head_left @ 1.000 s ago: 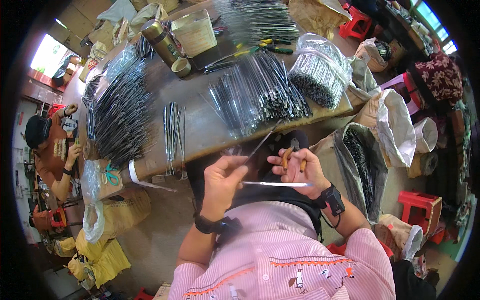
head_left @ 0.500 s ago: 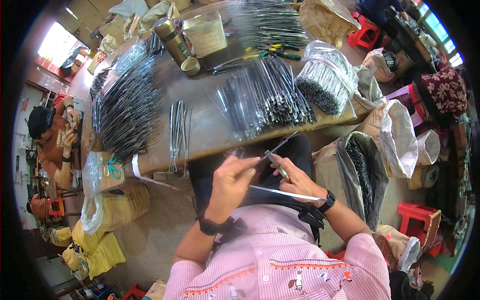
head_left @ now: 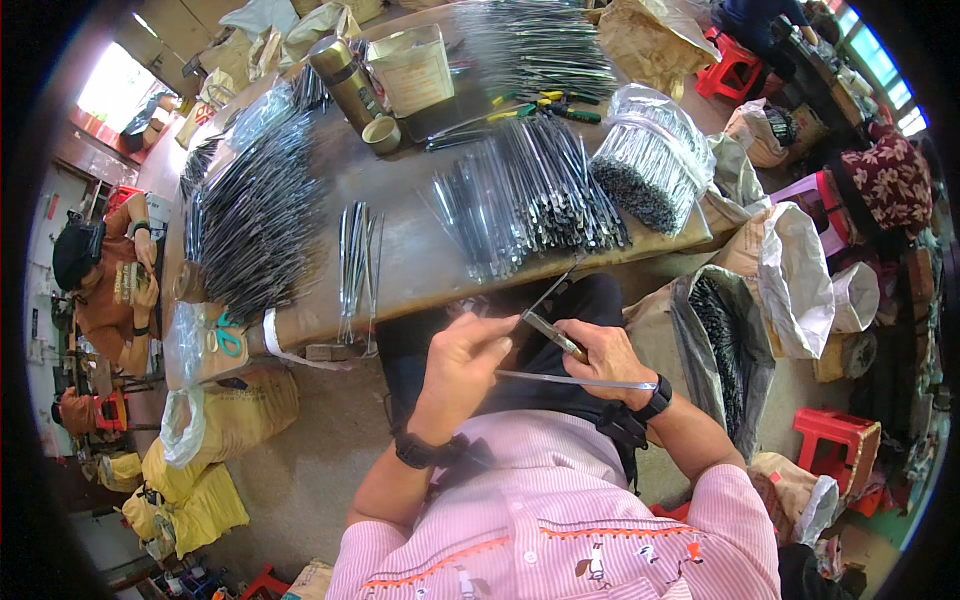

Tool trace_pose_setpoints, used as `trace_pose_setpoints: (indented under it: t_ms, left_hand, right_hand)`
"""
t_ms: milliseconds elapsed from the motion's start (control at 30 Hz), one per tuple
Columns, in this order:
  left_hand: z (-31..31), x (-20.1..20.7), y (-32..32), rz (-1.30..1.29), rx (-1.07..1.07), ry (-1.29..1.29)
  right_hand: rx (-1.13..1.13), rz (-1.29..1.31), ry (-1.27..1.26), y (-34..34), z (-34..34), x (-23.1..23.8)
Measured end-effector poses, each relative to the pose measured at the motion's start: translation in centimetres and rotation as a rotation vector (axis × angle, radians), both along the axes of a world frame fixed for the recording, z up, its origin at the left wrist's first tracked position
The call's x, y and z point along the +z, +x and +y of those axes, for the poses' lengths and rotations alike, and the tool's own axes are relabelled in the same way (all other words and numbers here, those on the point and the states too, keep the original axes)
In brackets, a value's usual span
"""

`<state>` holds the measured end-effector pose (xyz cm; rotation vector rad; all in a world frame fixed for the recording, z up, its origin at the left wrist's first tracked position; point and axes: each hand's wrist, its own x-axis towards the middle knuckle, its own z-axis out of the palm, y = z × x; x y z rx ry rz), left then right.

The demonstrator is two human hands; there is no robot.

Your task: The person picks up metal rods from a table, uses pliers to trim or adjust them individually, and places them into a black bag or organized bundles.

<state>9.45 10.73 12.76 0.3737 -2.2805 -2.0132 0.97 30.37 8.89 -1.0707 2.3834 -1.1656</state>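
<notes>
Above my lap, my left hand (head_left: 458, 372) has its thumb and forefinger pinched on a thin dark metal strip (head_left: 552, 291) that slants up and away toward the table edge. My right hand (head_left: 604, 358) is wrapped round a short metal hand tool (head_left: 555, 337), which looks like pliers; its head meets the strip just beside my left fingertips. A flat silvery length of metal (head_left: 560, 380) runs from below my left hand to my right wrist. Whether it joins the dark strip is hidden by my left hand.
The table (head_left: 400, 290) bears heaps of metal strips (head_left: 255, 215), a loose row of strips (head_left: 565, 180), a tied bundle (head_left: 655, 155), pliers (head_left: 565, 108), a flask (head_left: 345, 82) and scissors (head_left: 228, 335). An open sack (head_left: 715, 350) of strips stands right of me. Another person sits at left.
My right hand and its tool have shifted slightly, and the tool's head now lies against the strip by my left fingertips. The silvery length has tilted a little flatter. My left hand has hardly moved.
</notes>
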Motion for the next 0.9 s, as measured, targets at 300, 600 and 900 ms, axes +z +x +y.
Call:
trace_pose_setpoints:
  t_ms: [300,600,900]
  left_hand:
    - [-0.6,1.9,1.2,0.223,0.115,-0.555]
    - [-7.0,-0.8,0.5,0.059,0.335,-0.842]
    - [-16.2,-7.3,-0.7,-0.153,0.447,-1.051]
  right_hand:
    - [0.014,-0.029,-0.010,-0.4,-1.2,-0.7]
    - [-0.015,-0.370,-0.009,-1.0,-2.1,-1.1]
    - [-0.077,-0.520,-0.097,-1.4,-2.6,0.6]
